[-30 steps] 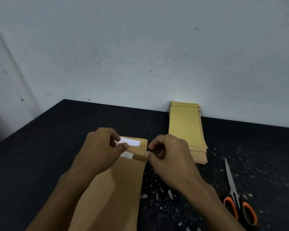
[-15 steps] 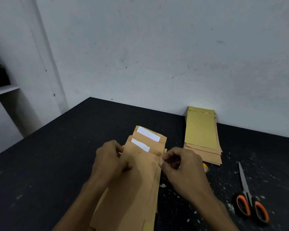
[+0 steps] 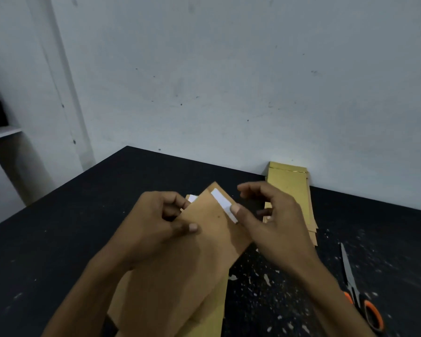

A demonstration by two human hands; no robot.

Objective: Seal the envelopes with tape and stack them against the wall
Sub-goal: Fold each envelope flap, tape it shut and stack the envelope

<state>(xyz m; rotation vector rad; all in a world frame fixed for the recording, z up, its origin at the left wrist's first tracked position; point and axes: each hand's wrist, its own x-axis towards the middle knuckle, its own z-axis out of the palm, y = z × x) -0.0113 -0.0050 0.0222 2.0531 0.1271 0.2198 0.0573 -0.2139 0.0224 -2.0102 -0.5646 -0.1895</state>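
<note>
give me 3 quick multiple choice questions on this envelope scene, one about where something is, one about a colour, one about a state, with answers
1. Where do the scissors lie?
A. on the table to the right of the right hand
B. on top of the stack by the wall
C. in the left hand

2. What colour are the scissors' handles?
A. blue
B. orange
C. white

3. What is the left hand doing?
A. lying flat on the table
B. holding the scissors
C. gripping the brown envelope with its thumb on top

Answers:
1. A, they rest on the black table, beyond the right hand.
2. B, both handle loops are orange.
3. C, the thumb presses the envelope's face while the fingers curl behind it; the white strip near its end is exposed.
</note>
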